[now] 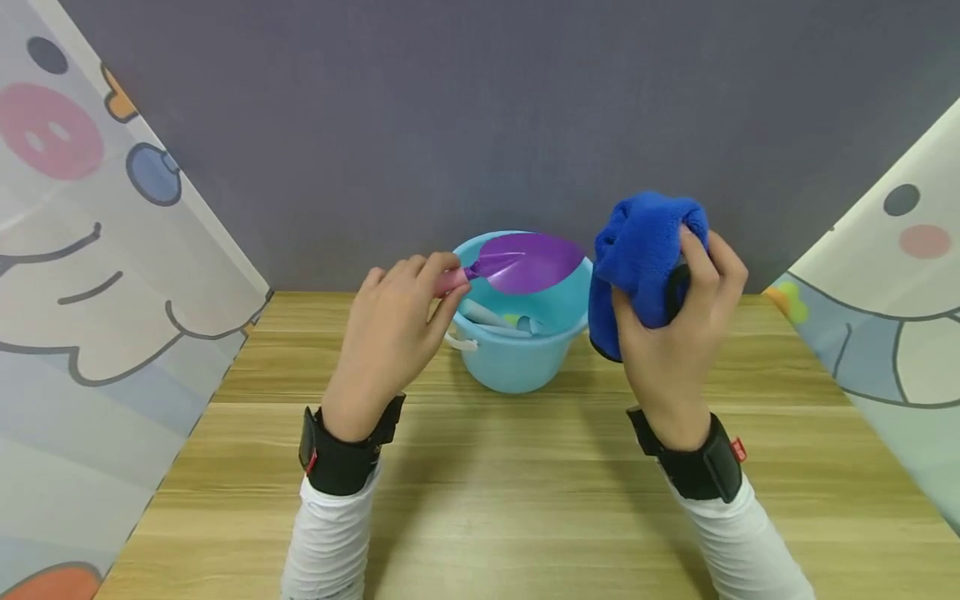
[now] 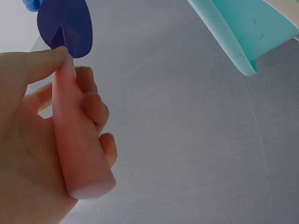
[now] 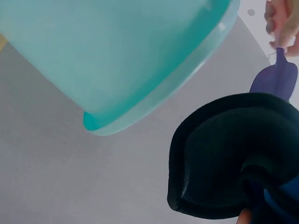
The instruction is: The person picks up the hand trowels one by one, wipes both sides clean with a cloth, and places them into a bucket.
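Note:
My left hand (image 1: 393, 325) grips the pink handle of a toy shovel (image 1: 531, 262), its fingers curled round it in the left wrist view. The shovel's purple blade lies flat over the mouth of a light blue bucket (image 1: 517, 367). In my right hand (image 1: 678, 333) is a bunched blue plush cloth (image 1: 645, 250) with black edging, held to the right of the bucket's rim. The right wrist view shows a dark, black-edged side of the cloth (image 3: 219, 154) near the shovel blade (image 3: 275, 81). Some pale blue pieces (image 1: 487, 317) lie inside the bucket, partly hidden.
The bucket stands on a wood-grain table (image 1: 480, 492) close to a grey panel (image 1: 480, 125) at the back. Cartoon-printed panels flank the table on the left (image 1: 112, 275) and right (image 1: 885, 292). A white handle end (image 1: 461, 342) sticks out at the bucket's left.

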Demonstrator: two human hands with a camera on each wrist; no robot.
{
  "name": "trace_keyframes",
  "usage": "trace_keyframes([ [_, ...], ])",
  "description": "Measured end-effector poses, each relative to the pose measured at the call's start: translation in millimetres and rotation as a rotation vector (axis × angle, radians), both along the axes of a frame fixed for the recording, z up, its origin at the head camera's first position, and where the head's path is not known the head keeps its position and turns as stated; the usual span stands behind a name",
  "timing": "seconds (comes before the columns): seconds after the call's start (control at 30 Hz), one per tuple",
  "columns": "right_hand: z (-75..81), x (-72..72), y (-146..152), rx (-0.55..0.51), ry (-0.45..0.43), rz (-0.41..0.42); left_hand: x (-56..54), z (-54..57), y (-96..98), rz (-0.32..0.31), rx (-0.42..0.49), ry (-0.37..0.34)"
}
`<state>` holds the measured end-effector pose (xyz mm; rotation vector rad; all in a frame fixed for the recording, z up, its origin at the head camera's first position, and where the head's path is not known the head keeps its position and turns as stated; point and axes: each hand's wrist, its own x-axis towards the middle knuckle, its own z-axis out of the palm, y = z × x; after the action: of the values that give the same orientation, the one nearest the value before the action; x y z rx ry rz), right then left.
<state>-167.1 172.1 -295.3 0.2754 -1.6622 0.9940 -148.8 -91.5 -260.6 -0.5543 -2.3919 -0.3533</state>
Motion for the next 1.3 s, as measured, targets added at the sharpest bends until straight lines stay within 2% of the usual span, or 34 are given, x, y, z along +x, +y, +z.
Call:
trace_keyframes([
  [0.2, 2.9, 5.3, -6, -0.013, 0.031, 0.008, -1.7, -2.1, 0.9, 0.005, -0.018, 0.006],
  [0.5, 3.7, 6.6, -5, -0.047, 0.035, 0.023, -5.2, -1.8, 1.5, 0.026, -0.019, 0.139],
  [0.63, -1.1, 10.7, -15, -0.054, 0.064, 0.069, -5.3, -1.4, 2.7, 0.023, -0.043, 0.173],
  [0.77, -9.7, 16.2, -29, 0.019, 0.076, 0.172, -6.8, -4.1, 6.4, 0.017, -0.078, 0.216],
  [0.93, -19.6, 22.7, -38, 0.146, -0.005, 0.274, -7.0, -6.8, 14.8, -0.005, -0.109, 0.271],
  [1.13, -27.7, 27.4, -43, 0.255, -0.016, 0.28, -1.6, -6.5, 23.6, -0.011, -0.154, 0.334],
  [1.3, -29.8, 26.9, -45, 0.277, 0.017, 0.246, 2.7, -4.8, 24.8, 0.004, -0.18, 0.377],
])
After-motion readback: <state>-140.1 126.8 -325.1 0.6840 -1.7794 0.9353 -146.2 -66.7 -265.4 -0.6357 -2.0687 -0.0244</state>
